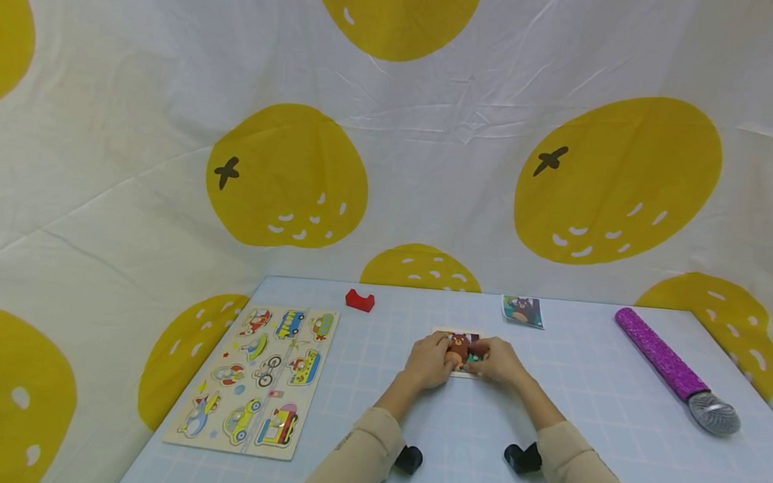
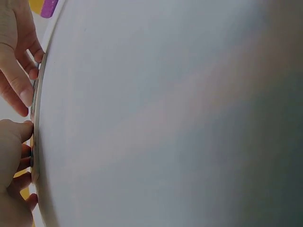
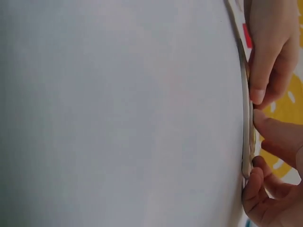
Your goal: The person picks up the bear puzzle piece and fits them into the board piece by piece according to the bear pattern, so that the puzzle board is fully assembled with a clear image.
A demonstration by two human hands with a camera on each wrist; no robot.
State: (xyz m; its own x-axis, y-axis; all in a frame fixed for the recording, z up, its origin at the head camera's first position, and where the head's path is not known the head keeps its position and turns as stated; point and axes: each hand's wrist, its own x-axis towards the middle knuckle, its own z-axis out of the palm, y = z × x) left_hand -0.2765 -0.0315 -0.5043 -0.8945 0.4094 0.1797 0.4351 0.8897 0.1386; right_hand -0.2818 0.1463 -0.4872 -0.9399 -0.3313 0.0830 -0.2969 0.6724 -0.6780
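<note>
A small bear-picture puzzle board [image 1: 457,348] lies flat on the table with a light wooden rim. My left hand [image 1: 430,360] grips its left side, fingers bent over the edge and thumb on the picture. From the right, my right hand [image 1: 501,361] holds the other side, thumb and fingertips bent onto the picture beside the bear. The two thumbs are close together. In the right wrist view the board [image 3: 245,118] shows edge-on, with both hands at it. The left wrist view likewise has the board's thin edge [image 2: 38,109] between table and fingers.
On the left lies a wooden vehicle puzzle [image 1: 262,379]. A red notched block [image 1: 359,300] and a bear picture card [image 1: 523,311] sit near the back. At the right is a glittery purple microphone [image 1: 670,362]. Fruit-print cloth [image 1: 432,162] hangs behind the table.
</note>
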